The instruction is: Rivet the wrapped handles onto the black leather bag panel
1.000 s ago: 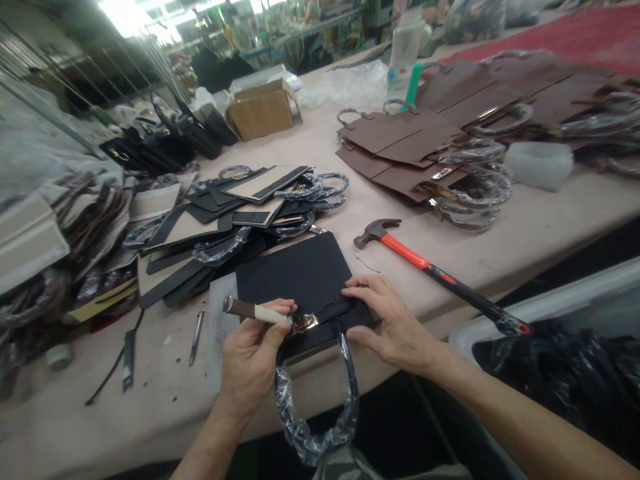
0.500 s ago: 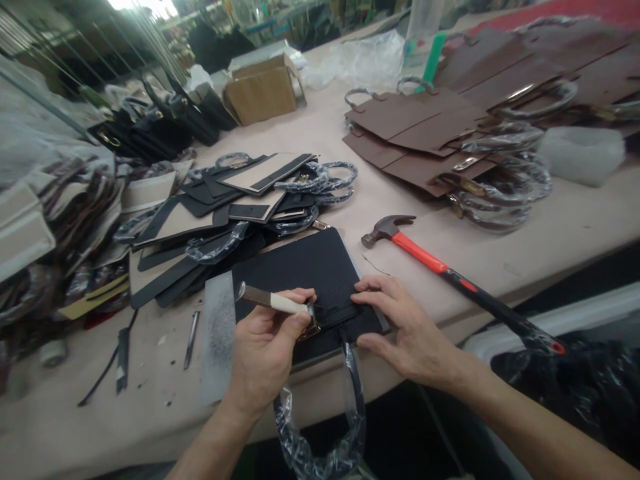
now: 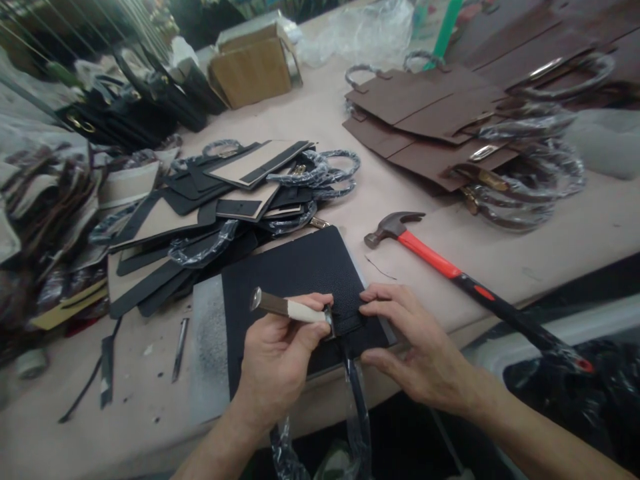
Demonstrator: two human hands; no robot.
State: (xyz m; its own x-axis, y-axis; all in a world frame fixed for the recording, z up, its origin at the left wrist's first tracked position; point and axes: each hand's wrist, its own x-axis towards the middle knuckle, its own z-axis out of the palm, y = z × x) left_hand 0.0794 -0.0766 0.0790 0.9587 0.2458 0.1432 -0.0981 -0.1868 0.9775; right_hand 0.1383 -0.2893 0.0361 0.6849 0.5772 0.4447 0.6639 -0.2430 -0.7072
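Note:
A black leather bag panel (image 3: 295,267) lies on a grey metal plate (image 3: 207,353) at the table's front edge. Its plastic-wrapped handle (image 3: 356,393) hangs down over that edge. My left hand (image 3: 280,360) is closed round a metal punch (image 3: 273,305) with a white-wrapped grip. The punch is tilted, its working end at the panel near the base of the handle. My right hand (image 3: 415,340) has its fingers apart, with the fingertips resting on the panel's right side. A claw hammer (image 3: 430,253) with a red and black handle lies to the right.
Black and beige panels (image 3: 190,233) are piled behind the work. Brown bag panels (image 3: 425,120) with wrapped handles are stacked at back right. A thin metal rod (image 3: 180,350) lies left of the plate. A cardboard box (image 3: 255,70) and black bags (image 3: 135,107) stand farther back.
My left hand has moved the punch right along the panel, closer to the base of the handle. My right hand stays at the panel's right side. The view has shifted slightly.

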